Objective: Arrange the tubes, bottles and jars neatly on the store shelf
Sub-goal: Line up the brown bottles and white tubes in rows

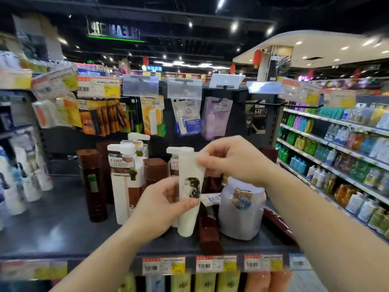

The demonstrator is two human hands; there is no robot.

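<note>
2 hands share 1 white squeeze tube [189, 199], held in the air above the dark shelf [52, 224], cap end down and flat crimped end up, just in front of the white pump bottles. The left hand [160, 205] is wrapped around the tube's lower body, thumb lying across the front below the dark printed figure; the right hand [233, 160] is pinching the crimped top edge between thumb and fingertips.

Relative to the tube: a translucent lidded jar [241, 209] stands just to its right on the shelf, a brown bottle [209, 230] lies tipped over below and just right of it, a tall brown bottle [93, 184] stands well to the left, and a pump bottle with a boxed label [124, 182] stands upright between that and the tube.

The tube looks light and soft-walled, so it will likely dent under a firm squeeze; the smooth plastic may slide in the fingers. The stiffest places to hold are probably the crimp and the cap end. Standing it on its round cap seems the steadiest option, though a nudge from the lying bottle could topple it.
</note>
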